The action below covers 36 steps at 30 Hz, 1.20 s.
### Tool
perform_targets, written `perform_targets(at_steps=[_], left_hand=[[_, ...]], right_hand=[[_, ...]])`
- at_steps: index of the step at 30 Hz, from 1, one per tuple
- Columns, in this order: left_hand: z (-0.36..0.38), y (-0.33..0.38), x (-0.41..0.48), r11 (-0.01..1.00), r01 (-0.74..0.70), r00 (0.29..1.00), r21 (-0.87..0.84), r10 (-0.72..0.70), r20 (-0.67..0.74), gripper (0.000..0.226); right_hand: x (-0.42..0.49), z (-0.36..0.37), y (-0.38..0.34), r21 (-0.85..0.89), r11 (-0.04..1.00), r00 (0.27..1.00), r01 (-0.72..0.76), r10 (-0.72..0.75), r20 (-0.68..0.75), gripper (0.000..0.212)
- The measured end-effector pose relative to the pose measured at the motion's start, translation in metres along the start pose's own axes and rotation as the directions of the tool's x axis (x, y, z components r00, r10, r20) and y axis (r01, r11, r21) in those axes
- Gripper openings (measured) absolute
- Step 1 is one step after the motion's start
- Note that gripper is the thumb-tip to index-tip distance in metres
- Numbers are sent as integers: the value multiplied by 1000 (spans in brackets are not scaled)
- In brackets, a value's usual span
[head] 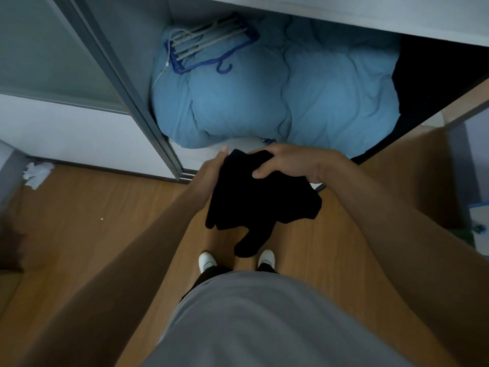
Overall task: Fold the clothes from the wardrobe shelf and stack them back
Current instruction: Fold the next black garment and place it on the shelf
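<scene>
**A:** Where is the piece now?

**B:** In the head view, the black garment (259,202) hangs bunched over the wooden floor (105,207), just near of the open wardrobe. The right hand (288,162) curls its fingers over the top edge. The left hand (211,168) grips the left side, its fingers mostly hidden by cloth.

**A:** How should it be folded?

**B:** I'd find two matching corners, shake it flat, then fold evenly. The blue duvet (264,96) might serve as support.

**A:** Any labels?

**B:** None readable.
</scene>
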<state>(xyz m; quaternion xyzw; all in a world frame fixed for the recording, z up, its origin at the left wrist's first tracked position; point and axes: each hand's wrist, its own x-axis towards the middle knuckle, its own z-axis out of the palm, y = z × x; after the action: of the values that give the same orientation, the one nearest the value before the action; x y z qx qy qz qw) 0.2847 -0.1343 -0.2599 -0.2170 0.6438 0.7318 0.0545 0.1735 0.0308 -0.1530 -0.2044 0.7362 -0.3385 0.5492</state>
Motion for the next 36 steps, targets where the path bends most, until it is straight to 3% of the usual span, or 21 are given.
perform_targets(at_steps=[4,8,10,14,17,19,22,24,27,32,36], left_hand=[[-10,-18,-12,994,9,967,-113,20,256,56],[-9,-19,-15,988,74,970,-134,-40,239,45],[-12,-17,-16,1000,0,978,-20,5,211,53],[-17,-2,-18,972,-155,939,178,90,331,72],[-21,18,-11,929,-176,916,327,32,400,59],[-24,22,-5,830,-202,899,520,-54,435,47],[-28,10,2,683,-189,897,705,-172,407,30],[-30,1,3,614,-164,897,772,-233,376,41],[-32,-10,0,636,-132,905,760,-236,354,55],[-37,-17,-5,795,-63,921,604,-186,341,29],[-45,-22,-6,691,-66,905,720,-262,334,22]], right_hand=[[5,-5,3,153,988,999,2,4,-39,11],[7,-4,2,235,972,1000,23,-20,-14,14],[8,-3,1,223,975,1000,13,-8,-24,7],[8,-1,0,66,997,999,-42,43,-12,15],[8,-1,0,4,998,998,-67,67,-14,15],[7,-2,1,-12,997,996,-81,81,-26,11],[4,-3,5,-27,994,994,-107,106,-40,8],[2,-3,8,-28,992,991,-126,124,-54,10],[2,-6,11,-44,989,987,-141,137,-83,15],[1,-13,12,49,988,982,-148,153,-111,21],[3,-16,16,40,985,978,-167,171,-122,22]])
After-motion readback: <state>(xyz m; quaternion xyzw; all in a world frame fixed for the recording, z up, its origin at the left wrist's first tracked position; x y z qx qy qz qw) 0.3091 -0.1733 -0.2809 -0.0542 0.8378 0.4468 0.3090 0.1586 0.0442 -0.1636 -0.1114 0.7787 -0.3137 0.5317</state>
